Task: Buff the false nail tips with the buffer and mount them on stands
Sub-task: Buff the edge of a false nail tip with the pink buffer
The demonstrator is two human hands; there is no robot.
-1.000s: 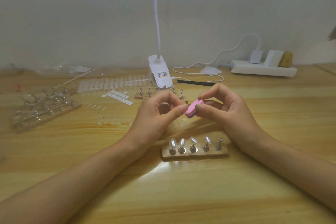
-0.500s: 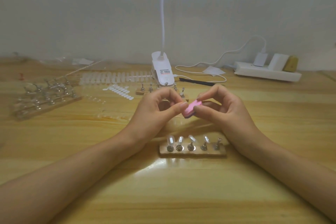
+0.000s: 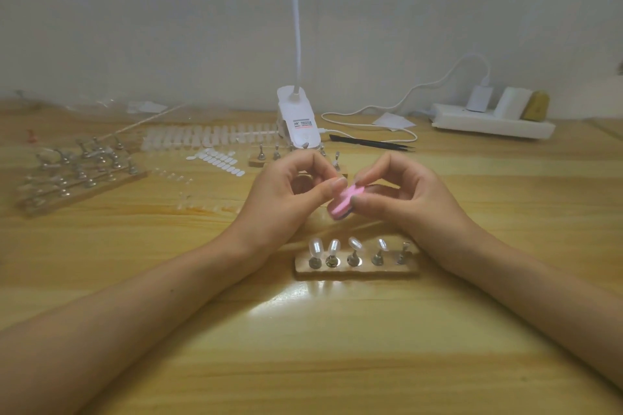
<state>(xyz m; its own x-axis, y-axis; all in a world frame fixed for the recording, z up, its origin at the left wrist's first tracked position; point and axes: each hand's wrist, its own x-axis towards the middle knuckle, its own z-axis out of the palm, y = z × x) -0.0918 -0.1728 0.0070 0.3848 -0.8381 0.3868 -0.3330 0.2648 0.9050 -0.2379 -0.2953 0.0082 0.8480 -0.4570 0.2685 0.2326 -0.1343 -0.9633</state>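
Pink buffer block (image 3: 345, 204), with a dark underside, is held above the wooden table (image 3: 303, 364), between the two hands and just behind the near stand. Right hand (image 3: 409, 200) pinches it, thumb on the near edge and forefinger over the top. Left hand (image 3: 283, 200): fingers curled, thumb and forefinger tips brought together at the buffer's upper end, thumb touching it. Cannot tell whether a nail tip sits between them; that spot is hidden by the fingers.

Near wooden stand (image 3: 357, 271) carries five metal pegs. Four bear clear nail tips (image 3: 316, 246); the rightmost peg's top is too blurred to judge.

A second stand (image 3: 266, 160) is partly hidden behind the hands. More stands (image 3: 77, 172) at far left, blurred. Loose nail tips in rows (image 3: 209, 136) behind.

Clip lamp base (image 3: 298, 121) carries a printed label, text unreadable; its neck is cut off at the top edge. Black tweezers (image 3: 371, 143) and a white power strip (image 3: 492, 123) lie at back right.
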